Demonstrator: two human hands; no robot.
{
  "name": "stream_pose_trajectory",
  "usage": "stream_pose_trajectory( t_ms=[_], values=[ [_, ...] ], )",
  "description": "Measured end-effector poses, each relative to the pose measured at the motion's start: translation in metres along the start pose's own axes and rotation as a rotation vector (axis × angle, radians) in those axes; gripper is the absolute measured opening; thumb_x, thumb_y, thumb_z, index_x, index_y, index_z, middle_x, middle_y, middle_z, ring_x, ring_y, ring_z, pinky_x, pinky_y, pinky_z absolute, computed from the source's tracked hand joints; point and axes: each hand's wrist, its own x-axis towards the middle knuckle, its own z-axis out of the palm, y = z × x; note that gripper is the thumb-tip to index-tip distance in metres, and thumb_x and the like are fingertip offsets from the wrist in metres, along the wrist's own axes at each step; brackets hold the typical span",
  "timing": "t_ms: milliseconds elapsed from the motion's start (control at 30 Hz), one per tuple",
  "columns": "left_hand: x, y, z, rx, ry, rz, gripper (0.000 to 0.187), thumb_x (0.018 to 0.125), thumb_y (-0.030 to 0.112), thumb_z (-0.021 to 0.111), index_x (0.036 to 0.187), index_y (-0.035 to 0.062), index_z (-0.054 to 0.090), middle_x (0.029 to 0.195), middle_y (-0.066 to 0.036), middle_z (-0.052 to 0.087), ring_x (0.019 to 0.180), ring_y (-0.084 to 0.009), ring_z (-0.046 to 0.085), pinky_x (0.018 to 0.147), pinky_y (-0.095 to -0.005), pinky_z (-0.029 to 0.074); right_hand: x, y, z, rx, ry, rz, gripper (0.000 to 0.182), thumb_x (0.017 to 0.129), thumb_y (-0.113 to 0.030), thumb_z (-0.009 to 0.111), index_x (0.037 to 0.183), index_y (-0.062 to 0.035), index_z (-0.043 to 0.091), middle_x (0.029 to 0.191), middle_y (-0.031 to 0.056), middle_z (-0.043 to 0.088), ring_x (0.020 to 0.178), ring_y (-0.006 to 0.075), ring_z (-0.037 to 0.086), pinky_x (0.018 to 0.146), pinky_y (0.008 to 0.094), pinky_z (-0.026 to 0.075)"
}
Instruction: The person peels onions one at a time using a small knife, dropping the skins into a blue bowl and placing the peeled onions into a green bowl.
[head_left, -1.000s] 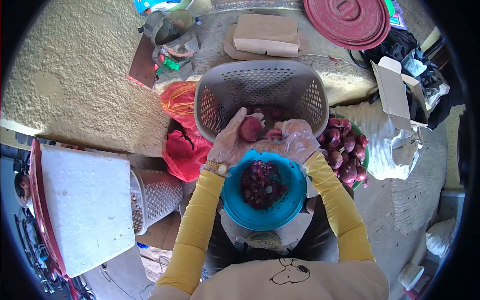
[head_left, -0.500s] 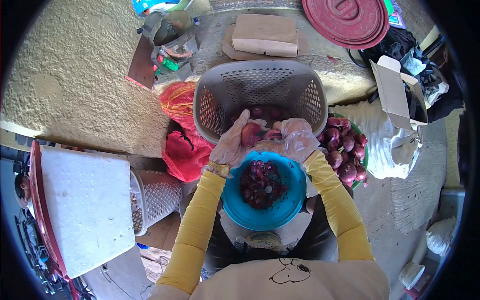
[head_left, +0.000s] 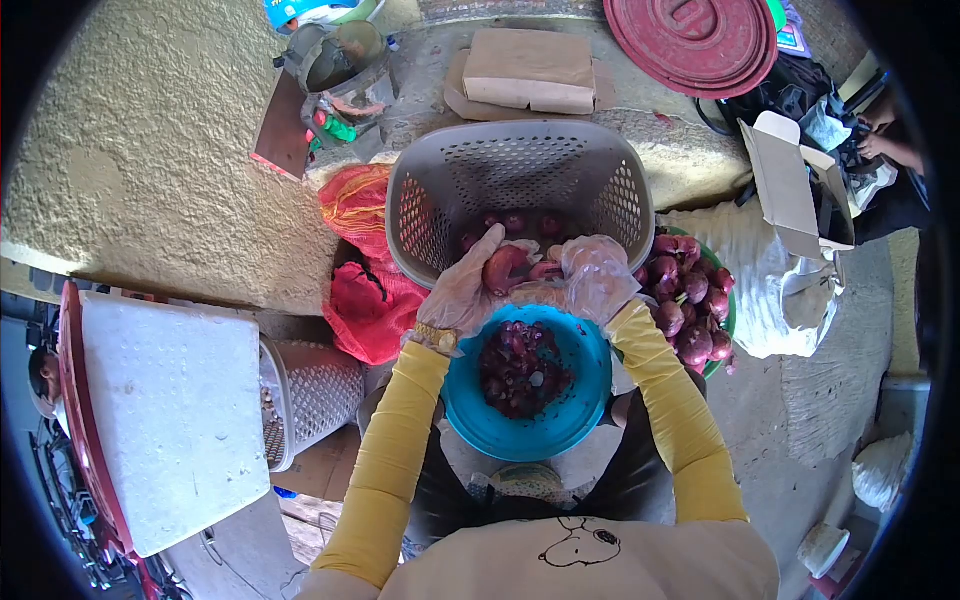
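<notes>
Both my hands wear clear plastic gloves, above the far rim of a blue basin [head_left: 580, 425] that holds red onion skins and scraps [head_left: 520, 370]. My left hand [head_left: 462, 285] is closed around a red onion [head_left: 505, 270]. Close beside it, my right hand [head_left: 597, 280] is closed with fingers pressed on something reddish; what it grips is too small to name. Beyond my hands stands a grey perforated basket [head_left: 515, 180] with several red onions [head_left: 550, 225] at its bottom. More unpeeled red onions [head_left: 695, 300] fill a green container to the right.
A red mesh sack [head_left: 375, 310] lies left of the basket. A white foam lid [head_left: 175, 420] and another perforated basket [head_left: 320, 390] are further left. Flat cardboard [head_left: 530, 70] and a red lid [head_left: 692, 40] lie behind. Another person's hand [head_left: 885, 145] shows at the upper right, near an open box [head_left: 780, 185].
The onion in my left hand has turned slightly. One more onion shows at the basket's bottom. Another person's arm and hand have come into view at the upper right.
</notes>
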Motion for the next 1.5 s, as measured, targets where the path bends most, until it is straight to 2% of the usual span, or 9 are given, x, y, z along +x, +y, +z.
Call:
stream_pose_trajectory(
  t_ms=[167, 233, 333, 733, 967, 1033, 1200, 1433, 1500],
  values=[
    [-0.001, 0.001, 0.002, 0.003, -0.024, -0.025, 0.060, 0.106, 0.045, 0.053, 0.125, -0.0108, 0.057, 0.116, -0.026, 0.067, 0.111, -0.0355, 0.067, 0.097, -0.0512, 0.058, 0.004, -0.010, -0.012, -0.013, -0.077, 0.042, 0.068, 0.077, -0.069, 0.070, 0.103, -0.0063, 0.077, 0.089, 0.0172, 0.071, 0.092, 0.0376, 0.068, 0.083, 0.0466, 0.052],
    [-0.005, 0.000, 0.007, 0.031, -0.041, 0.001, 0.060, 0.104, 0.044, 0.057, 0.127, -0.0120, 0.054, 0.115, -0.018, 0.062, 0.105, -0.0272, 0.068, 0.088, -0.0400, 0.064, 0.005, -0.010, -0.012, -0.034, -0.110, 0.059, 0.069, 0.077, -0.069, 0.070, 0.103, -0.0057, 0.076, 0.090, 0.0176, 0.071, 0.093, 0.0378, 0.069, 0.084, 0.0464, 0.052],
    [-0.002, -0.001, -0.003, 0.180, -0.035, 0.107, 0.064, 0.105, 0.048, 0.053, 0.129, -0.0117, 0.053, 0.117, -0.023, 0.065, 0.110, -0.0357, 0.067, 0.093, -0.0478, 0.061, 0.003, -0.008, -0.007, -0.024, -0.087, 0.051, 0.068, 0.077, -0.067, 0.072, 0.102, -0.0040, 0.076, 0.092, 0.0177, 0.072, 0.094, 0.0385, 0.069, 0.086, 0.0465, 0.052],
    [0.000, -0.006, -0.007, 0.269, 0.044, 0.175, 0.061, 0.104, 0.048, 0.056, 0.126, -0.0086, 0.056, 0.101, -0.018, 0.067, 0.094, -0.0340, 0.071, 0.081, -0.0453, 0.064, 0.005, -0.011, -0.005, 0.057, -0.089, 0.066, 0.069, 0.077, -0.065, 0.073, 0.102, -0.0006, 0.077, 0.090, 0.0207, 0.072, 0.092, 0.0399, 0.070, 0.084, 0.0467, 0.054],
    [0.004, -0.011, -0.007, 0.131, 0.072, 0.159, 0.059, 0.103, 0.047, 0.058, 0.124, -0.0079, 0.057, 0.105, -0.019, 0.066, 0.095, -0.0339, 0.070, 0.083, -0.0495, 0.063, 0.006, -0.010, 0.005, -0.082, -0.193, 0.019, 0.063, 0.077, -0.072, 0.071, 0.083, -0.0086, 0.070, 0.085, 0.0128, 0.071, 0.088, 0.0352, 0.070, 0.083, 0.0450, 0.055],
    [-0.002, -0.007, 0.005, 0.137, 0.128, 0.152, 0.067, 0.103, 0.052, 0.057, 0.134, -0.0070, 0.055, 0.120, -0.017, 0.063, 0.099, -0.0243, 0.066, 0.087, -0.0334, 0.059, 0.007, -0.014, 0.006, -0.093, -0.201, 0.008, 0.067, 0.077, -0.075, 0.069, 0.078, -0.0083, 0.068, 0.082, 0.0123, 0.070, 0.085, 0.0357, 0.070, 0.080, 0.0453, 0.055],
    [-0.010, 0.004, 0.005, 0.105, 0.112, 0.154, 0.060, 0.103, 0.048, 0.058, 0.127, -0.0072, 0.054, 0.116, -0.018, 0.061, 0.107, -0.0344, 0.066, 0.092, -0.0506, 0.060, 0.002, -0.028, -0.004, -0.064, -0.210, -0.118, 0.077, 0.074, -0.085, 0.062, 0.071, -0.0079, 0.068, 0.076, 0.0136, 0.068, 0.079, 0.0371, 0.069, 0.077, 0.0455, 0.055],
    [-0.004, -0.001, 0.006, 0.058, 0.075, 0.228, 0.060, 0.104, 0.047, 0.056, 0.130, -0.0061, 0.055, 0.119, -0.019, 0.062, 0.102, -0.0284, 0.067, 0.088, -0.0455, 0.063, 0.008, -0.024, -0.009, 0.124, -0.232, 0.001, 0.071, 0.076, -0.079, 0.066, 0.087, -0.0087, 0.071, 0.080, 0.0133, 0.069, 0.087, 0.0369, 0.069, 0.082, 0.0463, 0.053],
    [-0.003, 0.001, 0.001, 0.053, 0.055, 0.177, 0.060, 0.104, 0.048, 0.057, 0.130, -0.0069, 0.056, 0.118, -0.019, 0.063, 0.102, -0.0274, 0.066, 0.088, -0.0441, 0.063, 0.005, -0.015, -0.009, 0.054, -0.026, 0.020, 0.065, 0.074, -0.071, 0.075, 0.098, -0.0097, 0.074, 0.074, 0.0096, 0.067, 0.077, 0.0340, 0.068, 0.073, 0.0454, 0.051]
  ],
)
